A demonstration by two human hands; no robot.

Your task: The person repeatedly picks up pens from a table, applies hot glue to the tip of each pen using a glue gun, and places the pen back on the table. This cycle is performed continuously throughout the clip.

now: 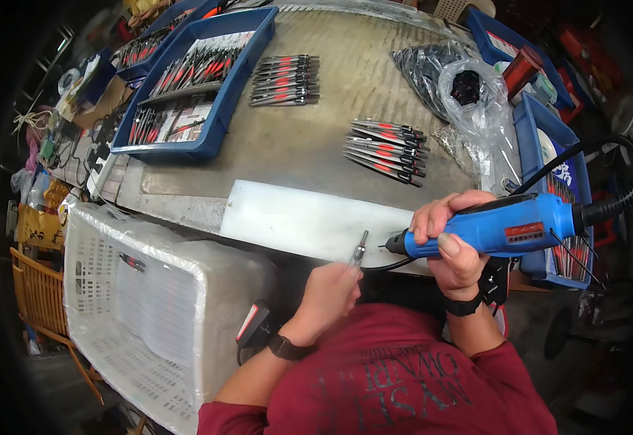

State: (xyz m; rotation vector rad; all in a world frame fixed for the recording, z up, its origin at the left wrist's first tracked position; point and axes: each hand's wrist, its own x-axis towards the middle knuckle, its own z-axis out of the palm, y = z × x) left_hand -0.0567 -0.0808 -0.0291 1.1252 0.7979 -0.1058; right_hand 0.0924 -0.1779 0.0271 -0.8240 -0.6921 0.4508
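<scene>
My right hand (453, 243) is wrapped round a blue electric screwdriver (523, 226), whose black tip and thin bit point left. In my left hand (329, 293) is a slim silver tool that looks like a drawing compass (360, 251), its narrow end up. The bit and the compass are apart, above a white board (291, 221) along the bench's near edge. My fingers hide the compass's lower part. Beyond the board lie two stacks of similar red, silver and black compasses, one on the right (385, 151) and one farther back (284, 80).
Blue trays of compasses stand at the left (211, 148) and right (527, 130). Plastic bags of dark parts (425, 69) and small metal parts (456, 145) lie at the back right. A white plastic-lined crate (204, 319) is at the near left. The screwdriver's black cable (596, 145) loops right.
</scene>
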